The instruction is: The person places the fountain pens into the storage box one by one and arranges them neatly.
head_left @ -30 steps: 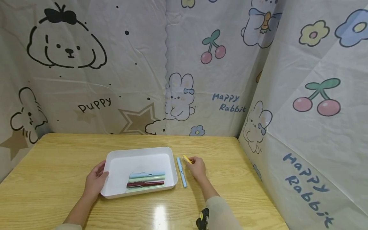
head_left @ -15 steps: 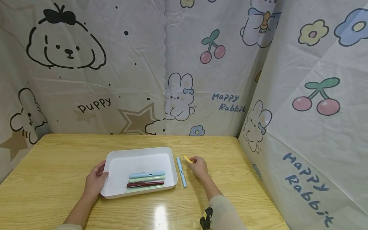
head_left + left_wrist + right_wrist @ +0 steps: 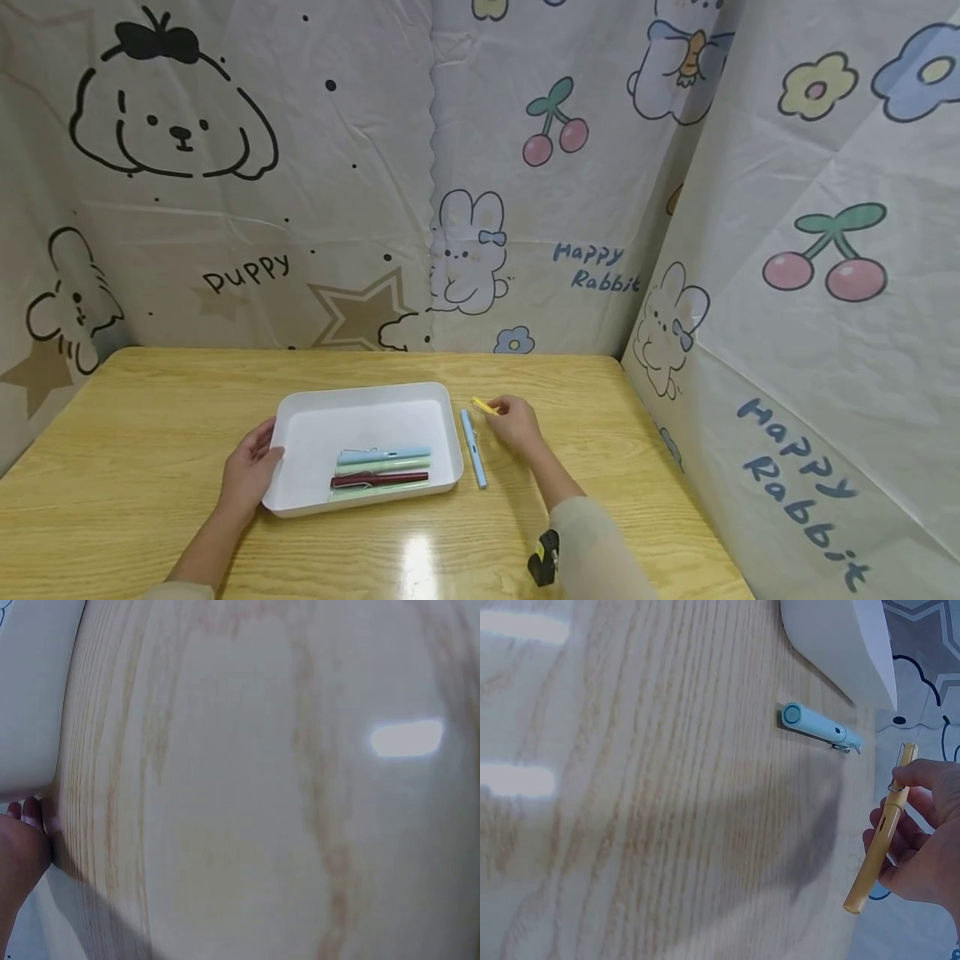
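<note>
A white tray (image 3: 360,408) stands on the wooden table, and my left hand (image 3: 251,468) grips its left short side, thumb over the rim. Inside the tray's near half lie several pens: a light blue pen (image 3: 384,455), pale green ones, and a dark red pen (image 3: 379,481). In my right hand (image 3: 922,832) is a yellow pen (image 3: 882,838), pinched between thumb and fingers, tilted with its clip end up. On the table, between the tray's right side and the right hand, rests another light blue pen (image 3: 473,448).
Behind the wooden table (image 3: 180,379) hangs a white patterned cloth (image 3: 337,167); more cloth closes off the right side. A black device (image 3: 544,558) is strapped at the right sleeve. Light glares off the table's near part.
My right hand has risen slightly with the yellow pen, whose visible end has shifted a little left and up. The left hand and the tray have stayed put.
</note>
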Motion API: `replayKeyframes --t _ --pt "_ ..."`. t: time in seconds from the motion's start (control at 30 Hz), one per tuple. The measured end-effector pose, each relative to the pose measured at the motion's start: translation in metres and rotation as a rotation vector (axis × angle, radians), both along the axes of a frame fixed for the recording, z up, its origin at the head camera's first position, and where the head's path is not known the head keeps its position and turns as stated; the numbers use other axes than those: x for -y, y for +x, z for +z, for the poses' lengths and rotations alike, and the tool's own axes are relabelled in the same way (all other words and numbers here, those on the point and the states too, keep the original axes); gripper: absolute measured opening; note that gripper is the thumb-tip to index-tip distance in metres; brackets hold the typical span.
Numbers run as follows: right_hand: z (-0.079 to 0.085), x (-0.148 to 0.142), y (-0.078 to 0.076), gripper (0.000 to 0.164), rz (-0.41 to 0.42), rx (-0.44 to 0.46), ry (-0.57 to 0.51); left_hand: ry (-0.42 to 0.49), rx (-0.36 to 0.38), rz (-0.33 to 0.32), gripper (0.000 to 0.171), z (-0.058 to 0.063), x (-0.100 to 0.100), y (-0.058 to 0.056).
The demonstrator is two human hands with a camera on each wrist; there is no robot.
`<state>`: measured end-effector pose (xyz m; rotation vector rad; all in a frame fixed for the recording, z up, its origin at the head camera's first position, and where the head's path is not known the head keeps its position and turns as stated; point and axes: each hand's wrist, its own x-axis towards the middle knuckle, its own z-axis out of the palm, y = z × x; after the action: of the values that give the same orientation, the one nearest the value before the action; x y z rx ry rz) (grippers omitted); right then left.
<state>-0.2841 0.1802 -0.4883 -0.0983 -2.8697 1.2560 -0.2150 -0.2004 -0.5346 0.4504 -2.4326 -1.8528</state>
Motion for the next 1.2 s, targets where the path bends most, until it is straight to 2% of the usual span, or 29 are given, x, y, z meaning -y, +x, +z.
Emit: replayKeyframes --t 0.27,0.6,0.83,1.2 --pt "0.008 0.005 -0.002 0.021 0.047 0.016 0.042 0.018 -0.002 -0.002 0.056 -0.001 0.0 0.0" --pt "0.016 0.013 -0.007 0.021 0.149 0.004 0.073 0.01 -0.008 -0.006 0.055 0.001 0.0 -0.002" --pt "0.021 0.024 -0.005 0.02 0.207 0.013 0.07 0.003 -0.006 -0.006 0.056 0.001 0.0 -0.002" --pt "0.028 0.039 -0.003 0.019 0.269 0.023 0.128 0.003 -0.003 0.003 0.055 0.003 0.0 0.0"
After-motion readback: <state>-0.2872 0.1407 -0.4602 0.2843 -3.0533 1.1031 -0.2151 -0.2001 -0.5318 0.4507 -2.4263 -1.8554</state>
